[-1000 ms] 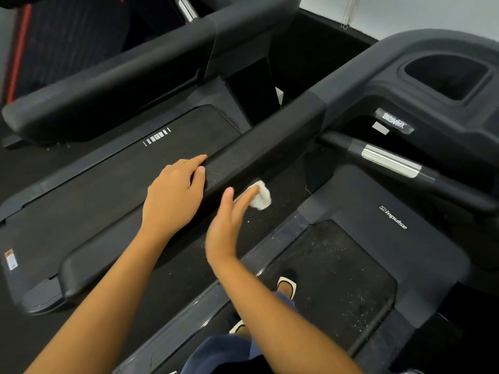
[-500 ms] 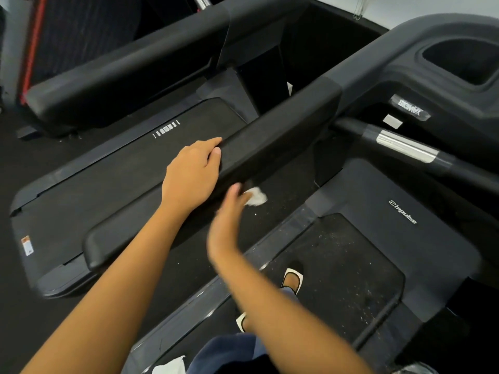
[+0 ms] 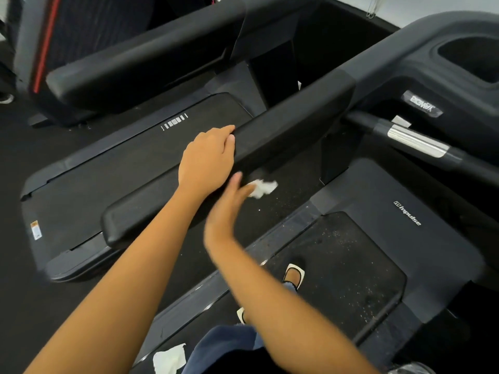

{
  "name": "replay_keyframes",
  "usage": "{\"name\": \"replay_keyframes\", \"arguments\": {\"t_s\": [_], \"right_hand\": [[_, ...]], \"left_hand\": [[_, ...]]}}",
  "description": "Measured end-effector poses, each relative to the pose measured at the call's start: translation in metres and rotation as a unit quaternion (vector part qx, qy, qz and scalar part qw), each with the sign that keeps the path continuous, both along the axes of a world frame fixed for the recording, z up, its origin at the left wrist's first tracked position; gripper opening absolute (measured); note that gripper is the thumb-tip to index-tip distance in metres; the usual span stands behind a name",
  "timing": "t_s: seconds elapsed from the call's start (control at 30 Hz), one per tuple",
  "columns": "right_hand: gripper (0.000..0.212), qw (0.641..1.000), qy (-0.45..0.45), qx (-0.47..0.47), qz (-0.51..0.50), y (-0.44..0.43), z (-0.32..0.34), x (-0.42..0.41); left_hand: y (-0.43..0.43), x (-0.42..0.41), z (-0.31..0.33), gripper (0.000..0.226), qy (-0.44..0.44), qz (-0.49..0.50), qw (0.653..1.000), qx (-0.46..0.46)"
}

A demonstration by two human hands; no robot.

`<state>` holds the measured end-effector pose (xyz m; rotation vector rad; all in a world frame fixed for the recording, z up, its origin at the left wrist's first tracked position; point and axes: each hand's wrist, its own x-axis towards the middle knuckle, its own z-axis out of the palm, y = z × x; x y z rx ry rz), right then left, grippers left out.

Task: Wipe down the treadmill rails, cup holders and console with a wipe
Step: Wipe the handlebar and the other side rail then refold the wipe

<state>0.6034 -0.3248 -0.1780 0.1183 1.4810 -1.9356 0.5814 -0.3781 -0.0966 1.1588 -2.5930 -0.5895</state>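
Wiping along the inner side of the treadmill's left-hand rail.

The left hand [image 3: 208, 155] sits on the padded rail [image 3: 286, 125], its fingers curled over the far edge as if to steady. Just to its right, the blurred right hand [image 3: 229, 203] has fingers stretched nearly straight. The crumpled white wipe [image 3: 263, 188] is at their tips, just under the rail's inner edge; I cannot tell whether it touches. The wipe looks light, soft and limp, likely to bunch or slip, so it is best pressed flat under the fingertips. The cup holder [image 3: 432, 54] lies well apart, far right.
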Motion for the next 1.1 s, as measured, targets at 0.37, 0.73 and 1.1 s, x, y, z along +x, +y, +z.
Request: {"name": "replay_keyframes", "arguments": {"t_s": [0.37, 0.73, 1.1], "right_hand": [[0.094, 0.989, -0.136, -0.031, -0.043, -0.001, 0.01, -0.092], [0.046, 0.963, -0.271, 0.0, 0.014, 0.032, 0.018, 0.021], [0.083, 0.922, 0.354, 0.059, 0.147, 0.037, 0.046, 0.024]], "left_hand": [[-0.003, 0.001, 0.0, 0.041, 0.008, 0.0, 1.0, 0.006], [-0.007, 0.003, 0.0, 0.041, 0.014, -0.009, 1.0, 0.015], [-0.022, 0.009, 0.007, 0.034, 0.225, 0.01, 0.945, 0.237]]}}
